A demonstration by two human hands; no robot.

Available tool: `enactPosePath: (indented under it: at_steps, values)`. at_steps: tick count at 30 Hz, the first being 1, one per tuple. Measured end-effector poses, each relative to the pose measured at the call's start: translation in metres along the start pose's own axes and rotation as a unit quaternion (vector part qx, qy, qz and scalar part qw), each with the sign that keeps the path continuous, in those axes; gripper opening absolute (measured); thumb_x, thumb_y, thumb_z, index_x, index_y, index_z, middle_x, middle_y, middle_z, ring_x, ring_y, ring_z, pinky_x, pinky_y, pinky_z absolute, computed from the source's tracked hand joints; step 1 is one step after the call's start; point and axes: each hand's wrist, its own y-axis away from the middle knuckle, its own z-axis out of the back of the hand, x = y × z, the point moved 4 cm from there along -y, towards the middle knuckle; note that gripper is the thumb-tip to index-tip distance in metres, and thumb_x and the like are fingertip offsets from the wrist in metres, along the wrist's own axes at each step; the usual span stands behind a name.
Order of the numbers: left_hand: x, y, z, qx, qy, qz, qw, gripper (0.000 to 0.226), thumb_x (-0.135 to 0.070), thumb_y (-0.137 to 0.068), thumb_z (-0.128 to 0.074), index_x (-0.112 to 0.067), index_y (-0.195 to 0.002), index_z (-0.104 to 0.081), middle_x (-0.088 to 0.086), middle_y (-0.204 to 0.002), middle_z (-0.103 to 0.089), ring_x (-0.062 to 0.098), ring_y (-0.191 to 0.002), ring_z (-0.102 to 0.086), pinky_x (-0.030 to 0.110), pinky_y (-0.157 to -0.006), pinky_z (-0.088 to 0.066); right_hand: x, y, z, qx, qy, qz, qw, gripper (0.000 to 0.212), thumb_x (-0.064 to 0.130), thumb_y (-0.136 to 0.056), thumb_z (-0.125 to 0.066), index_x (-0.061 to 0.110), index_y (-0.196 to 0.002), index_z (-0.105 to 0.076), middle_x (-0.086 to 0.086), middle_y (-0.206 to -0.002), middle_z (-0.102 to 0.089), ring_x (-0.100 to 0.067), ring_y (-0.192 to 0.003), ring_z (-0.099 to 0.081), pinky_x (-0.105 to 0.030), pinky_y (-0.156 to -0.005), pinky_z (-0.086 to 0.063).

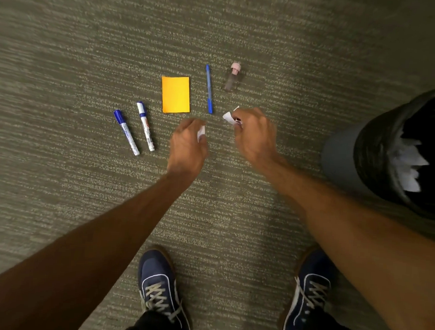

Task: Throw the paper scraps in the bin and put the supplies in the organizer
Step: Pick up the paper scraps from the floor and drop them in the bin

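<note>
Left hand [187, 143] curled shut, pinching white scrap [201, 133] at fingertips. Right hand [253, 131] closed round more scraps [227, 116], paper poking out past knuckles. Paper light, soft, crushable: loose fist holds it, likely flutters if released high. Bin [388, 153] right of right hand, paper already inside. Markers [135, 130] left of left hand; pad [176, 94], pen [209, 88], small bottle [232, 77] beyond fingertips. Bottle blurred, possibly glue. Organizer not in view.

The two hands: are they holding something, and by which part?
Each holds a small white paper scrap. The left hand pinches one at its fingertips; the right hand closes on another, whose end sticks out.
</note>
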Motion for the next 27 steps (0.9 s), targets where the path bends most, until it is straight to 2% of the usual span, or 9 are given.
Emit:
enactPosePath:
  at_steps: [2,4,6,8,12,15,17,21,27]
  values:
    - [-0.031,0.009,0.018,-0.028,0.021,-0.002,0.999,0.041,0.005,-0.091,-0.058,-0.004,-0.13,-0.061,0.011,-0.128,-0.064,0.023,-0.112,-0.063,0.028,-0.102,-0.047,0.001,0.011,0.032,-0.015,-0.043,-0.026,0.999,0.038,0.0,-0.088,-0.068,0.018,-0.122,-0.068,-0.009,-0.111,-0.072,-0.023,-0.097,-0.068,-0.029,-0.072,-0.053]
    - [-0.066,0.018,0.036,-0.047,0.039,-0.015,0.998,0.043,0.007,-0.089,-0.06,-0.003,-0.131,-0.061,0.013,-0.125,-0.066,0.026,-0.111,-0.064,0.023,-0.101,-0.04,0.0,0.025,0.067,-0.018,-0.089,-0.044,0.995,0.038,0.004,-0.089,-0.069,0.019,-0.124,-0.064,-0.01,-0.113,-0.071,-0.022,-0.098,-0.069,-0.027,-0.074,-0.054]
    - [-0.1,0.027,0.05,-0.055,0.061,-0.025,0.996,0.043,0.006,-0.088,-0.061,-0.002,-0.131,-0.06,0.015,-0.122,-0.068,0.028,-0.108,-0.065,0.022,-0.094,-0.042,-0.001,0.04,0.107,-0.035,-0.126,-0.057,0.99,0.032,0.005,-0.089,-0.07,0.017,-0.118,-0.066,-0.006,-0.109,-0.072,-0.02,-0.098,-0.068,-0.034,-0.078,-0.057]
    - [-0.134,0.037,0.059,-0.049,0.083,-0.016,0.995,0.041,0.002,-0.088,-0.061,-0.004,-0.129,-0.06,0.014,-0.118,-0.07,0.028,-0.102,-0.067,0.025,-0.087,-0.046,-0.008,0.059,0.149,-0.073,-0.145,-0.076,0.984,0.024,0.004,-0.087,-0.071,0.017,-0.107,-0.07,0.001,-0.098,-0.072,-0.017,-0.092,-0.065,-0.033,-0.078,-0.054]
    - [-0.198,0.055,0.06,-0.024,0.102,0.013,0.994,0.029,-0.005,-0.087,-0.064,-0.007,-0.116,-0.067,0.015,-0.128,-0.066,0.024,-0.101,-0.07,0.026,-0.089,-0.052,-0.035,0.095,0.221,-0.125,-0.139,-0.128,0.974,0.017,0.008,-0.087,-0.068,0.018,-0.101,-0.071,0.005,-0.095,-0.072,-0.014,-0.087,-0.062,-0.032,-0.077,-0.051]
    - [-0.244,0.071,0.048,-0.005,0.137,0.046,0.989,0.014,-0.008,-0.085,-0.071,-0.009,-0.099,-0.072,0.007,-0.106,-0.075,0.019,-0.085,-0.071,0.027,-0.08,-0.055,-0.066,0.117,0.259,-0.15,-0.143,-0.186,0.96,0.021,0.007,-0.088,-0.068,0.016,-0.106,-0.071,0.0,-0.1,-0.073,-0.019,-0.094,-0.067,-0.034,-0.082,-0.054]
    - [-0.272,0.08,0.034,0.02,0.144,0.072,0.987,0.012,-0.015,-0.084,-0.077,-0.013,-0.096,-0.076,0.001,-0.094,-0.075,0.014,-0.083,-0.068,0.018,-0.071,-0.053,-0.091,0.13,0.278,-0.162,-0.132,-0.234,0.949,0.024,0.009,-0.088,-0.069,0.018,-0.11,-0.071,0.0,-0.104,-0.074,-0.02,-0.1,-0.067,-0.034,-0.087,-0.053]
    - [-0.314,0.09,-0.002,0.077,0.147,0.088,0.982,0.014,-0.02,-0.084,-0.078,-0.017,-0.097,-0.078,0.001,-0.086,-0.076,0.017,-0.075,-0.07,0.037,-0.069,-0.059,-0.141,0.148,0.299,-0.177,-0.143,-0.298,0.927,0.024,0.008,-0.086,-0.069,0.019,-0.108,-0.068,-0.002,-0.1,-0.075,-0.021,-0.092,-0.07,-0.039,-0.083,-0.056]
    - [-0.348,0.085,-0.061,0.115,0.051,0.034,0.991,0.019,-0.022,-0.088,-0.071,-0.021,-0.107,-0.074,0.002,-0.093,-0.077,0.024,-0.087,-0.071,0.037,-0.079,-0.056,-0.197,0.149,0.287,-0.133,-0.123,-0.308,0.934,0.018,0.004,-0.088,-0.068,0.013,-0.104,-0.068,-0.008,-0.099,-0.074,-0.025,-0.092,-0.07,-0.041,-0.074,-0.057]
